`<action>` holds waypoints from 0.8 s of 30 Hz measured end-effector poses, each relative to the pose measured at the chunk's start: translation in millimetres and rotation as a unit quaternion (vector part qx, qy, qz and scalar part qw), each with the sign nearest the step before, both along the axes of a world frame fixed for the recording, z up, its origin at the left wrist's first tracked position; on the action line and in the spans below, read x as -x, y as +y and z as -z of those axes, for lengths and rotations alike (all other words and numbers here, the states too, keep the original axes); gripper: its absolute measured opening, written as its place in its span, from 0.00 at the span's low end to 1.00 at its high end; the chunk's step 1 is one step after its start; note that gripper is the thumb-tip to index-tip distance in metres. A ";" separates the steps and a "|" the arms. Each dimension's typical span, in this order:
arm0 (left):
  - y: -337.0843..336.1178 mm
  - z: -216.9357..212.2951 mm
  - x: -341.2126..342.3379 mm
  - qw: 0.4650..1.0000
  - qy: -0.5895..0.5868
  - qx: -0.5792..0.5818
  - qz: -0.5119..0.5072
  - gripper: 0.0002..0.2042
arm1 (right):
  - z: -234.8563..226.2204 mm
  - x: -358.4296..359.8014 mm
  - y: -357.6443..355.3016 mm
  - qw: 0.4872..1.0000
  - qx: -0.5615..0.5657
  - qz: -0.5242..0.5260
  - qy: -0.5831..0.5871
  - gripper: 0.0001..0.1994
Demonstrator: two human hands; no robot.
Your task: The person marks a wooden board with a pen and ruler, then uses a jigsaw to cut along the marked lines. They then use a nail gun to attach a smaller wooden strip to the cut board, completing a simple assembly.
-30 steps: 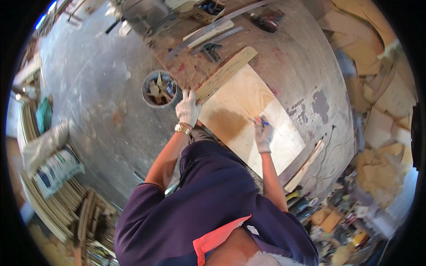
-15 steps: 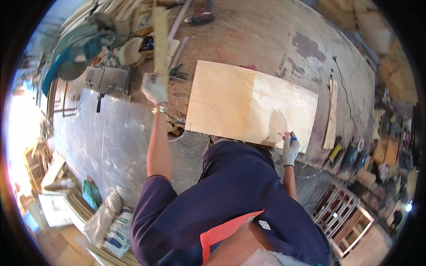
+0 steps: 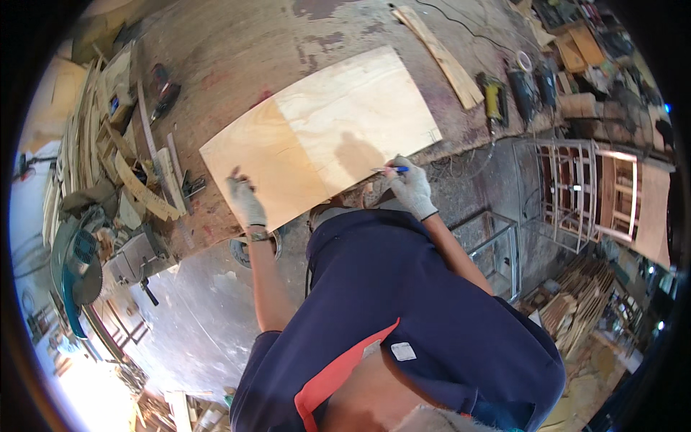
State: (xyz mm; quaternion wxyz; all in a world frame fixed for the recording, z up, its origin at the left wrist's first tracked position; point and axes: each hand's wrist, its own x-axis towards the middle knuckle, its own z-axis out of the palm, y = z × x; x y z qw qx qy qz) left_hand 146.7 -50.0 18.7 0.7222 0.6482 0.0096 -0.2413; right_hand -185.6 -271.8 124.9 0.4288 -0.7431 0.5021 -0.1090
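A rectangular plywood panel (image 3: 268, 153) lies flat on the workbench in front of me, one half darker and the other paler. My left hand (image 3: 247, 203), in a pale work glove, hovers at the panel's left part with its fingers apart and nothing in them. A blue-ended pen (image 3: 402, 169) is gripped in my gloved right hand (image 3: 414, 191) near the panel's front edge, its tip pointing left over the wood. Left of the panel, a curved wooden strip (image 3: 141, 191) rests among other wood pieces on the bench.
A drill (image 3: 165, 92) and a long metal ruler (image 3: 146, 122) lie at the left. A miter saw (image 3: 85, 270) stands at the bench's left end. At the far right are a wooden board (image 3: 439, 56), a cable and power tools (image 3: 520, 93). Metal frames (image 3: 497, 252) stand below right.
My left hand has let go of the curved wooden strip and come right to the panel. The pen stays in my right hand. The whole view has turned.
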 end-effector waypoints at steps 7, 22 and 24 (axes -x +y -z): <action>-96.7 -103.9 185.7 0.956 0.083 0.050 0.279 0.29 | -45.3 56.6 7.3 0.990 -0.016 0.030 -0.140 0.09; -114.4 -181.2 363.4 0.839 -0.245 -0.100 0.475 0.32 | -85.4 202.0 33.3 0.943 -0.056 0.128 -0.301 0.09; -116.8 -183.4 373.9 0.825 -0.270 -0.097 0.487 0.30 | -86.4 215.3 33.5 0.952 -0.056 0.123 -0.274 0.10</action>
